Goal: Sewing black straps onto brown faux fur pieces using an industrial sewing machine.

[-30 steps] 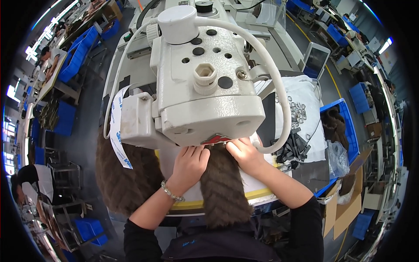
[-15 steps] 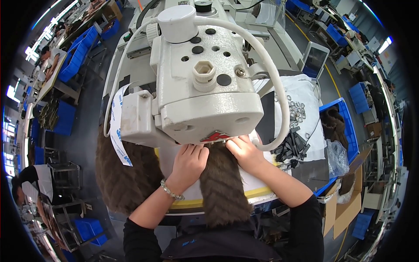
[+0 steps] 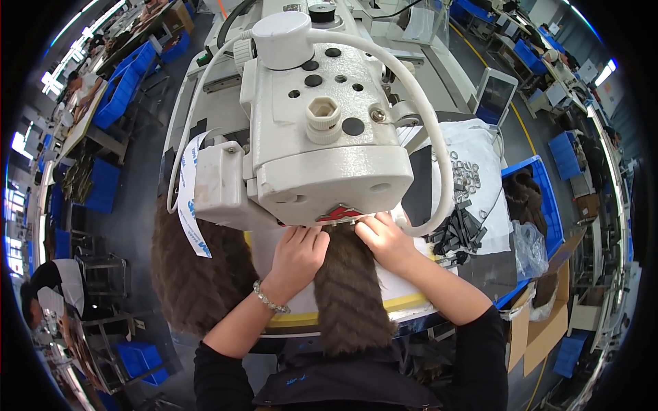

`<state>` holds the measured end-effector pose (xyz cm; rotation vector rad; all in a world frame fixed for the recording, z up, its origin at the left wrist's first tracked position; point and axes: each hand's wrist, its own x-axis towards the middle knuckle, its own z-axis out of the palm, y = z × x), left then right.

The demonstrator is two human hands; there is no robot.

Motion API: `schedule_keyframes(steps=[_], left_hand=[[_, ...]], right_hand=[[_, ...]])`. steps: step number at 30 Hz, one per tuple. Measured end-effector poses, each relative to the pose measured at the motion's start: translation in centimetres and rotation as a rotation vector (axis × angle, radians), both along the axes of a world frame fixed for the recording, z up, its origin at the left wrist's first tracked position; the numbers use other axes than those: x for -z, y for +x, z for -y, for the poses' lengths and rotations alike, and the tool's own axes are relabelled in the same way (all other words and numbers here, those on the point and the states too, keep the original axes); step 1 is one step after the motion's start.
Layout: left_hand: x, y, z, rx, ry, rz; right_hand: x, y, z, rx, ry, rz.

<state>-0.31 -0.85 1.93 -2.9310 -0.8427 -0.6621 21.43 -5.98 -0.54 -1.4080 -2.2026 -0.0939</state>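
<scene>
A brown fur strip [image 3: 351, 294] runs from under the head of a white industrial sewing machine [image 3: 332, 164] toward me, and its near end hangs over the table's front edge. At the strip's left edge, just below the machine head, my left hand [image 3: 299, 252] has its fingers bent together against the fur. My right hand [image 3: 384, 240] holds the strip's right edge, fingers closed on it. The fingertips of both hands are partly covered by the machine head, which also hides the needle area. A beaded bracelet [image 3: 266, 298] circles my left wrist.
A larger pile of brown fur [image 3: 199, 281] lies at left. On the right, a white cloth [image 3: 473, 147] bears metal rings [image 3: 467, 175] and black strap pieces [image 3: 460, 229]. Beyond stand a blue bin [image 3: 552, 205] with fur and a cardboard box [image 3: 548, 322]. Co-workers sit farther left.
Both hands and the fur strip stay almost in place. The machine and table look shifted very slightly in the picture, and the hanging white tape strip sits a little farther right.
</scene>
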Motion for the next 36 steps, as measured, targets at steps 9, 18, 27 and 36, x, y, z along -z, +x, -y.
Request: schedule_keyframes(steps=[9,18,27,36], left_hand=[[-0.1,0.0,-0.2,0.021,0.073,-0.005],[-0.5,0.1,0.6,-0.007,0.025,-0.090],[-2.7,0.3,1.5,-0.058,-0.099,-0.270],[-1.1,4.1,-0.1,0.310,-0.029,-0.038]], right_hand=[[-1.3,-0.4,0.3,0.021,0.108,0.168],[-3.3,-0.6,1.0,-0.222,0.193,0.303],[-3.8,-1.4,3.0,-0.235,0.143,0.412],[-3.6,-1.9,4.9,-0.288,0.029,0.421]])
